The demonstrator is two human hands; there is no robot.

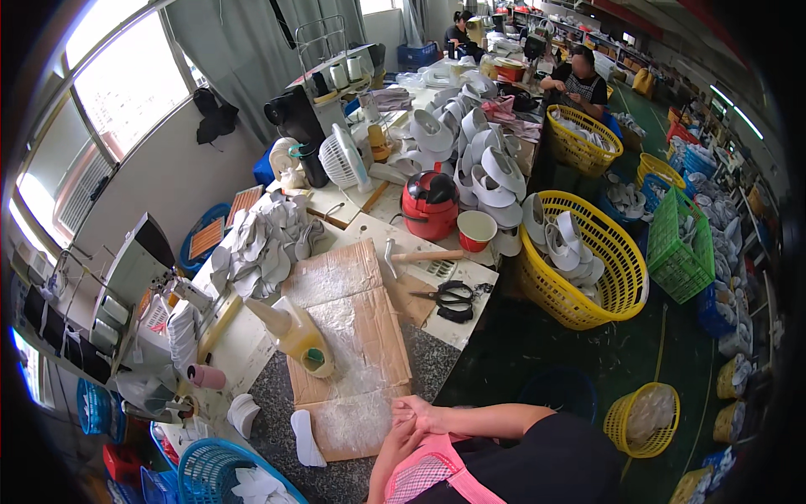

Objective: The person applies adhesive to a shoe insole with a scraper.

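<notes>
At the near edge of the table my left hand (404, 438) and my right hand (417, 411) meet, touching each other, fingers closed. Whether something small is between them is hidden. They are over the lower right corner of a worn cardboard sheet (369, 336), which is smeared with white residue. On the sheet's left part stands a cloudy yellowish plastic bottle (306, 340) with a long spout. A white curved piece (307, 438) lies at the cardboard's lower left, and a small stack of white pieces (243, 415) lies farther left.
Beyond the cardboard are a hammer (424, 255), black-handled scissors (451, 296), a red pot (429, 206) and a red cup (476, 231). Shoe parts (260, 248) are heaped behind. Yellow baskets (579, 315) stand right; a blue basket (201, 462) sits near left. Two people work farther back.
</notes>
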